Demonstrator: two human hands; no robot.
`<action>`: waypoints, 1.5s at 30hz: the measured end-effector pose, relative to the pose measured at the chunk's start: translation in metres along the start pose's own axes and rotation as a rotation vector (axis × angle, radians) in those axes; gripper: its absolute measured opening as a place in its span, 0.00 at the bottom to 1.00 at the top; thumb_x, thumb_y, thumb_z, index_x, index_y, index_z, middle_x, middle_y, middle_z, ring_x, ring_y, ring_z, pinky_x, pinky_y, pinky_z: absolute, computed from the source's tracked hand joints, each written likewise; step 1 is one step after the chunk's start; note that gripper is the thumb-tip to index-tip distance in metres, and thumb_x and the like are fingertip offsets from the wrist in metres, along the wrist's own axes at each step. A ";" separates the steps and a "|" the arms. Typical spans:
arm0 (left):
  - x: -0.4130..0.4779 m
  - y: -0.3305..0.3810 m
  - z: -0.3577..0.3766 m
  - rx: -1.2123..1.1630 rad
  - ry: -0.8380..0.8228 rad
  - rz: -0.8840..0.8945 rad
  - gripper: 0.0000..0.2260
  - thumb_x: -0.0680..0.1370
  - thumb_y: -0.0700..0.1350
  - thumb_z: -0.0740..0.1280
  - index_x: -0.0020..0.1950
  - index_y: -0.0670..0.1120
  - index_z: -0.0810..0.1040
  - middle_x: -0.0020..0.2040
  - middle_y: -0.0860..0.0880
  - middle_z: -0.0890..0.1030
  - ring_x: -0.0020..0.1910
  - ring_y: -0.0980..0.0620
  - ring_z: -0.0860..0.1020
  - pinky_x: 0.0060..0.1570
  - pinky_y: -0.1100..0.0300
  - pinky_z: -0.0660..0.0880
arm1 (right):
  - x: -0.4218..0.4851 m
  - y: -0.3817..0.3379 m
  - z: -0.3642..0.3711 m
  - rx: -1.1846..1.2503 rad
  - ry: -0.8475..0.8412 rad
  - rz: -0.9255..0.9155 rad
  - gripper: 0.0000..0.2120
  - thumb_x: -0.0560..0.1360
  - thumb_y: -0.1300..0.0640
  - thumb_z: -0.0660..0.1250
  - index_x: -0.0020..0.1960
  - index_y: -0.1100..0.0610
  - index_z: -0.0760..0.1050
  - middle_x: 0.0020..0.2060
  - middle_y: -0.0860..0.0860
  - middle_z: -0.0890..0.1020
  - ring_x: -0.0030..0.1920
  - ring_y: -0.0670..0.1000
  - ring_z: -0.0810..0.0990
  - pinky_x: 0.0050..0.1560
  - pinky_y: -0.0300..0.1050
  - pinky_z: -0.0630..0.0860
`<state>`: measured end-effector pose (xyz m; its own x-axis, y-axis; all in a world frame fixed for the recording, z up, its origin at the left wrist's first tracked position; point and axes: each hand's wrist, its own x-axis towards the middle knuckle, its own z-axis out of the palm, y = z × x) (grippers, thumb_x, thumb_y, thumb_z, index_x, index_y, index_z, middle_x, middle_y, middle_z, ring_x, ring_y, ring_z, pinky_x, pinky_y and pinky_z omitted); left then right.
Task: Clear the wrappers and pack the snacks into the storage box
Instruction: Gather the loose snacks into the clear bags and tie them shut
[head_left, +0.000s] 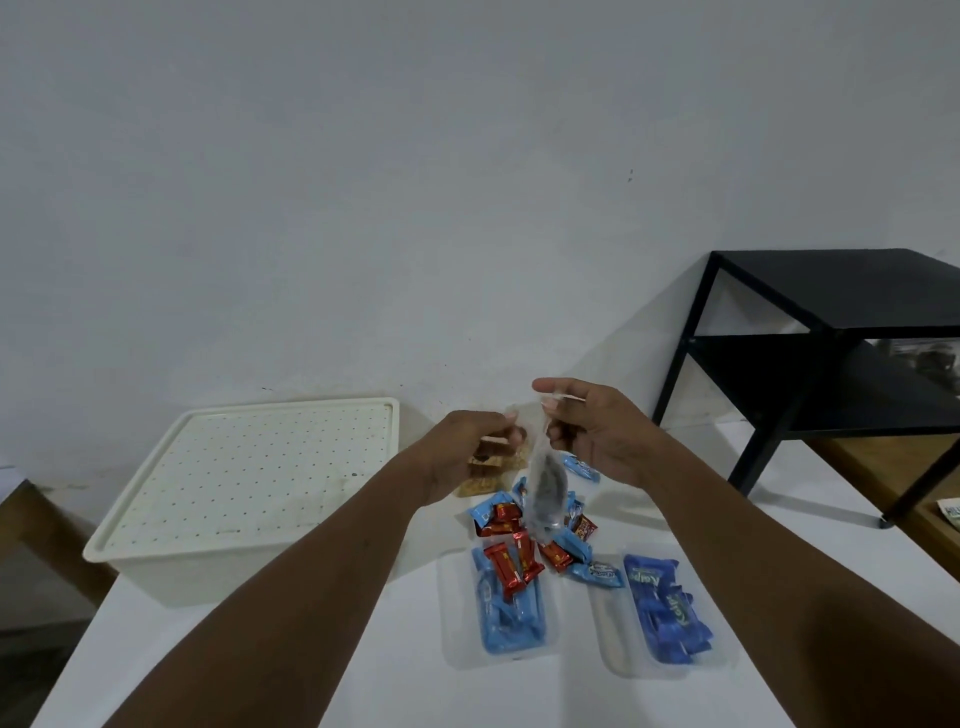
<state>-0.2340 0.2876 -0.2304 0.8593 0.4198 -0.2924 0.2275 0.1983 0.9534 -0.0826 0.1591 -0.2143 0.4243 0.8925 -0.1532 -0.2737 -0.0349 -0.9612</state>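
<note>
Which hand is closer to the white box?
Left. The left hand is just right of the box; the right hand is farther right, pinching a wrapper.

Lid (249, 467) shuts the storage box (171, 577) — snack pile (524, 540) and black shelf (831, 332) crowd the right.
</note>
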 end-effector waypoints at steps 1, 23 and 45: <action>0.003 -0.001 -0.002 0.008 -0.003 -0.001 0.10 0.78 0.48 0.65 0.44 0.44 0.82 0.54 0.48 0.83 0.53 0.49 0.78 0.57 0.52 0.74 | 0.002 -0.005 -0.004 0.012 -0.045 0.026 0.15 0.78 0.67 0.65 0.64 0.63 0.75 0.36 0.56 0.75 0.35 0.50 0.74 0.40 0.44 0.75; 0.190 -0.055 -0.032 0.138 0.468 0.100 0.07 0.76 0.38 0.72 0.51 0.47 0.86 0.51 0.52 0.84 0.49 0.51 0.82 0.51 0.53 0.80 | 0.157 0.072 -0.090 -0.116 0.214 0.157 0.03 0.76 0.59 0.70 0.45 0.57 0.82 0.51 0.56 0.84 0.54 0.56 0.80 0.58 0.56 0.78; 0.226 -0.101 -0.053 0.321 0.356 -0.072 0.14 0.75 0.37 0.70 0.60 0.46 0.82 0.57 0.47 0.81 0.49 0.47 0.81 0.50 0.57 0.79 | 0.209 0.126 -0.115 -0.613 0.268 0.259 0.12 0.73 0.58 0.71 0.56 0.56 0.81 0.56 0.54 0.81 0.55 0.54 0.79 0.53 0.45 0.76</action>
<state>-0.0865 0.4093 -0.3963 0.6389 0.7030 -0.3123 0.4585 -0.0220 0.8884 0.0706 0.2898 -0.3936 0.6303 0.6828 -0.3696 0.1061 -0.5473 -0.8302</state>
